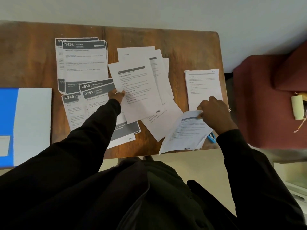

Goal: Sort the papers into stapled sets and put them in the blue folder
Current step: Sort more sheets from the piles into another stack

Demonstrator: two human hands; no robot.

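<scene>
Head view: sheet (186,131) in right hand (214,112), long axis diagonal.

Headers legible: top-left sheet (84,63) "1426 KITCHEN"; mid-left sheet (97,85) "2659 LIVING ROOM"; sheet below it (95,98) "3791 KITCHEN"; lower-left sheet (73,112) "?946". Middle sheet (137,90): "TASK GOAL", "REQUIRED PROPS". Rest blurred.

Dim, soft light; wide-angle bending at edges, print blurred

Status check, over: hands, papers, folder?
Left hand pinches centre sheet. Right hand pinches near set. Folder open at left. Loose sheets overlap between.
</scene>
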